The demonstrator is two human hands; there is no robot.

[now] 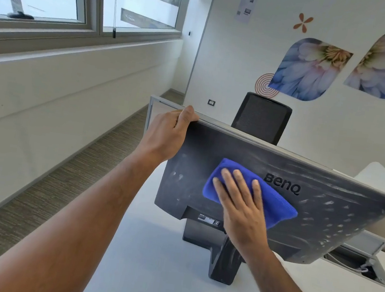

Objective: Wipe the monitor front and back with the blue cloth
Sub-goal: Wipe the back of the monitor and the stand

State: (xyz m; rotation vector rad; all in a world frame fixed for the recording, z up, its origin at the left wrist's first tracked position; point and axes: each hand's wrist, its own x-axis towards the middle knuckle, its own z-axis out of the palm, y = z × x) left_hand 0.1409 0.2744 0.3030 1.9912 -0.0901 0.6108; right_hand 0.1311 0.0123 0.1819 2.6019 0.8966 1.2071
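Observation:
The monitor [339, 223] stands on a white desk with its dark grey back turned toward me, dusty and streaked, the brand lettering near the middle. Its screen side is hidden. My left hand [165, 134] grips the monitor's upper left corner, fingers curled over the top edge. My right hand [240, 202] lies flat with straight fingers on the folded blue cloth [277, 204], pressing it against the back panel left of the lettering. The monitor's stand [224, 261] shows below my right wrist.
The white desk [155, 276] carries the monitor. A black mesh office chair [262, 118] stands behind it. An open cable hatch [362, 266] with a white cable sits in the desk at right. Windows and a carpeted aisle [39, 188] run along the left.

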